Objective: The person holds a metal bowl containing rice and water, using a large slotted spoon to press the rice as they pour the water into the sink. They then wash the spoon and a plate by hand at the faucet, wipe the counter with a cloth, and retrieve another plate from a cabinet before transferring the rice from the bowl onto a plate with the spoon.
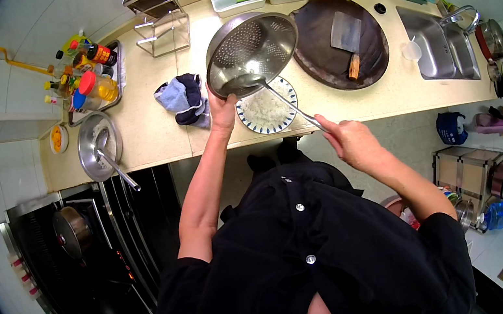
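My left hand (224, 108) grips the near-left rim of a perforated metal colander (243, 42), tilted above the counter. Another round metal rim shows behind it. My right hand (350, 139) holds the handle of a long metal ladle (290, 104), whose bowl end lies inside the colander. Under the colander's near edge, a plate with a blue-patterned rim (271, 130) bears white grains that look like rice. A bunched blue and dark cloth (180, 96) lies left of my left hand. To the right, a cleaver (347, 33) with a wooden handle rests on a round dark board (323, 64).
At left on the counter (150, 143) stand a metal bowl (87, 161) with a spoon, a small bowl of orange pieces (59, 139) and a tray (119, 69) of bottles. A metal rack (187, 29) and white containers (227, 5) stand behind; a sink (434, 46) is at right.
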A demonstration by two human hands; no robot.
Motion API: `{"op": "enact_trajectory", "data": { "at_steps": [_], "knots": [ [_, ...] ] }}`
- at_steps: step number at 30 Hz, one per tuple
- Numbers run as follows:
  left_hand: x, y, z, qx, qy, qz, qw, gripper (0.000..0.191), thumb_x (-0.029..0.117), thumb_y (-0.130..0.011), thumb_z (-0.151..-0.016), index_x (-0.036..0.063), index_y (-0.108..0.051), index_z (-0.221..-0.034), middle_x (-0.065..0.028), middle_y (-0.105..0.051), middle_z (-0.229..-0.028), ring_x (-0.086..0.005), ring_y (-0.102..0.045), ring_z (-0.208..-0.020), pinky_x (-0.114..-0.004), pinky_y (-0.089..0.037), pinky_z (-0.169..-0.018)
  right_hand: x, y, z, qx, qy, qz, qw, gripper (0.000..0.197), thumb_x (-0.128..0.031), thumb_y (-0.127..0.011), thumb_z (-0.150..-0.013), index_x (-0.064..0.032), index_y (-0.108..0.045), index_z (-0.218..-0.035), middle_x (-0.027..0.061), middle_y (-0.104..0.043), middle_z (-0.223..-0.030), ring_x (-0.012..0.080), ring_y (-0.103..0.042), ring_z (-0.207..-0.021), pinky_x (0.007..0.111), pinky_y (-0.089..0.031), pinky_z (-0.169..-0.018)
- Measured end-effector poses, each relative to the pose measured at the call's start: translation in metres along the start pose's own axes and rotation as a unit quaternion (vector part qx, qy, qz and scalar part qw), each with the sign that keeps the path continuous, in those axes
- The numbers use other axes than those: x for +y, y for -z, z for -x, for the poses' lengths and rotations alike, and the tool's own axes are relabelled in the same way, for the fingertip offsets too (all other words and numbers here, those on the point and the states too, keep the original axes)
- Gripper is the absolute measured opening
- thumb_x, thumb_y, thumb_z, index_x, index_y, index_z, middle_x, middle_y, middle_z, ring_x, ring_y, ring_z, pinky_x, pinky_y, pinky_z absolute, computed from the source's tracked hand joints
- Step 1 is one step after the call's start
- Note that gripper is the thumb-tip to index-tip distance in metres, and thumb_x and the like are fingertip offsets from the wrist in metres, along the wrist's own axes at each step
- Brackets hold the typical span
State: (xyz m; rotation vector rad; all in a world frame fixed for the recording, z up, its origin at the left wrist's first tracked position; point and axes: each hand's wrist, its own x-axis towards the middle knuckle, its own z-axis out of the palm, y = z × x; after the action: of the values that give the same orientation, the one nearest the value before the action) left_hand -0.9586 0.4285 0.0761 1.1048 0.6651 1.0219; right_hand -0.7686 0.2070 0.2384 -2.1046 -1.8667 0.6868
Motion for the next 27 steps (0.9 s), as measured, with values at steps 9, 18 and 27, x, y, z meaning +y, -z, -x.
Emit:
{"op": "enact_trajectory", "data": {
  "at_steps": [9,18,27],
  "knots": [
    [-0.010,-0.006,-0.001,0.013,-0.053,-0.084,0.995,0.071,-0.019,-0.041,-0.064,0.0036,-0.028,-0.130,-0.0082,-0.043,-0.120,-0.0171,-0.042,-0.113,-0.027,-0.032,-0.098,0.002,0.003,-0.005,0.034,-0.021,0.069,0.997,0.040,-0.013,-0.055,-0.084,-0.0093,-0.049,-0.123,0.0181,-0.056,-0.064,0.0347,-0.054,-0.057,0.043,-0.044,-0.057],
    [0.012,-0.017,0.005,0.017,-0.132,-0.174,0.976,0.067,-0.019,-0.041,-0.065,0.0014,-0.031,-0.129,-0.0071,-0.041,-0.119,-0.0163,-0.042,-0.112,-0.027,-0.033,-0.096,0.003,0.026,0.021,-0.057,-0.010,0.126,0.990,0.039,-0.016,-0.048,-0.088,-0.0073,-0.045,-0.125,0.0200,-0.056,-0.066,0.0343,-0.057,-0.061,0.043,-0.046,-0.058],
    [0.022,-0.027,0.004,0.010,-0.125,-0.168,0.978,0.063,-0.019,-0.040,-0.070,0.0012,-0.031,-0.129,-0.0105,-0.043,-0.124,-0.0192,-0.041,-0.116,-0.028,-0.032,-0.098,0.010,-0.003,0.009,-0.007,-0.036,0.178,0.983,0.041,-0.016,-0.049,-0.088,-0.0127,-0.043,-0.129,0.0192,-0.056,-0.069,0.0349,-0.056,-0.056,0.043,-0.046,-0.055]
  ]
}}
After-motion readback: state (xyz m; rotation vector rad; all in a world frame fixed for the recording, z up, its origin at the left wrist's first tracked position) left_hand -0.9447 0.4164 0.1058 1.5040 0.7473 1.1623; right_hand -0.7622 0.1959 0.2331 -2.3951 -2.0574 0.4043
